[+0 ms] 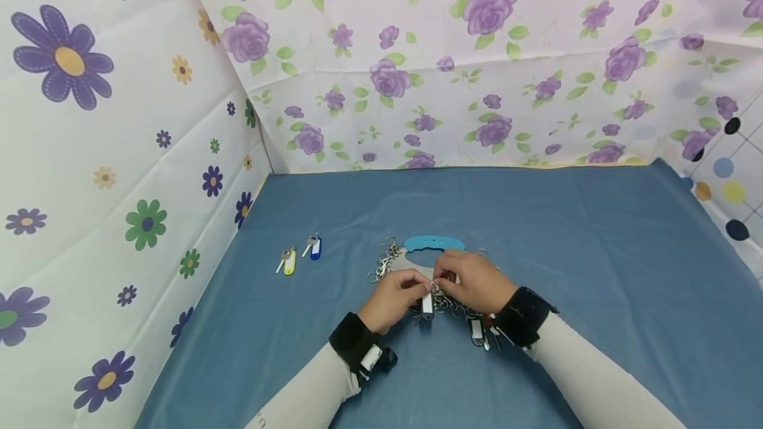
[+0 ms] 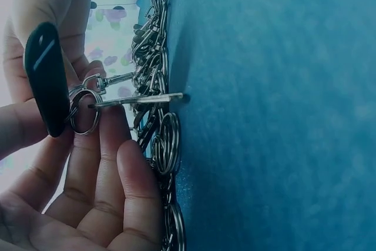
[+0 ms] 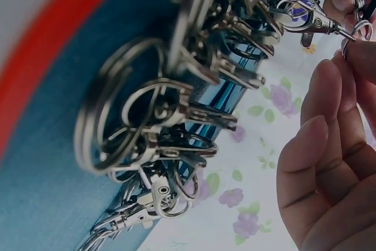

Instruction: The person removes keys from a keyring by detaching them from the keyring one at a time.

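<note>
My left hand (image 1: 396,293) pinches a black key tag (image 2: 47,80) by its small split ring (image 2: 86,113), from which a key (image 2: 138,99) sticks out. Opposite it, the fingers of my right hand (image 1: 477,277) pinch a metal snap hook (image 3: 311,22) close against that ring. In the head view the tag hangs below my left fingertips, its white label facing up. Both hands work at the front edge of a pale key holder (image 1: 402,262) with a blue grip (image 1: 434,242). Many snap hooks and rings (image 3: 170,127) line its edge, partly hidden by my hands.
On the blue cloth (image 1: 286,343), a yellow key tag (image 1: 289,261) and a blue key tag (image 1: 316,247) lie to the left, each with keys. Another black tag (image 1: 476,330) hangs near my right wrist beside something red (image 3: 64,33). Flowered sheets (image 1: 369,71) stand behind and left.
</note>
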The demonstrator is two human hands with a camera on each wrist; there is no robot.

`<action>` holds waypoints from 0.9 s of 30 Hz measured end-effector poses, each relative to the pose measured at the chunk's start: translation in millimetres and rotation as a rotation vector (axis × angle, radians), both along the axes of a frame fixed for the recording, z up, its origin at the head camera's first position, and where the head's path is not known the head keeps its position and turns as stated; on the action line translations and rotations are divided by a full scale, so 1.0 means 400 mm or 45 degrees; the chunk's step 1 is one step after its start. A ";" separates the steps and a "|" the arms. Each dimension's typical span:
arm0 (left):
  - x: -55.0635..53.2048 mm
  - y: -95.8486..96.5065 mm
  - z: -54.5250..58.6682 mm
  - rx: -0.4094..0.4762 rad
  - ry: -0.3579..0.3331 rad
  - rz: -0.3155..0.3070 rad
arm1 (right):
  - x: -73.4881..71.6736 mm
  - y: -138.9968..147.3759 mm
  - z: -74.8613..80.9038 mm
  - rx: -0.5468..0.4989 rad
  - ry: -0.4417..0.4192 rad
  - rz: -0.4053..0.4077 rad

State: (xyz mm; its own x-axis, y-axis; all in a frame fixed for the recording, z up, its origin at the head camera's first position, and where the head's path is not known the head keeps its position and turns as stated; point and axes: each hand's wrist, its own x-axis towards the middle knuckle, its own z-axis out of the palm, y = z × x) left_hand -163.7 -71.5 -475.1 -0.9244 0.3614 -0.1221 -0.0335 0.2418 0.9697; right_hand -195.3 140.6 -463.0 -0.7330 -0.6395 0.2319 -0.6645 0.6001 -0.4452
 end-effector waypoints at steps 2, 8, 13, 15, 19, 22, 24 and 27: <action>0.002 -0.001 0.000 -0.005 0.005 -0.006 | 0.002 -0.002 0.002 -0.001 -0.013 -0.013; 0.007 -0.002 -0.004 -0.009 0.013 -0.012 | 0.003 -0.003 0.000 0.009 -0.071 -0.024; 0.003 -0.003 -0.005 -0.005 0.016 -0.026 | -0.004 -0.001 -0.004 0.008 -0.086 0.044; 0.003 -0.003 -0.004 -0.003 0.015 -0.028 | -0.005 0.001 -0.005 -0.001 -0.086 0.072; 0.002 -0.003 -0.003 -0.013 0.007 -0.012 | -0.005 0.002 -0.004 -0.017 -0.079 0.089; 0.002 -0.003 -0.002 -0.016 -0.002 -0.001 | -0.005 0.003 -0.003 -0.022 -0.068 0.088; 0.001 -0.002 -0.002 -0.014 -0.004 0.002 | -0.005 0.003 -0.002 -0.025 -0.050 0.094; 0.000 -0.002 -0.002 -0.009 -0.006 0.003 | -0.006 0.004 0.000 -0.026 -0.031 0.099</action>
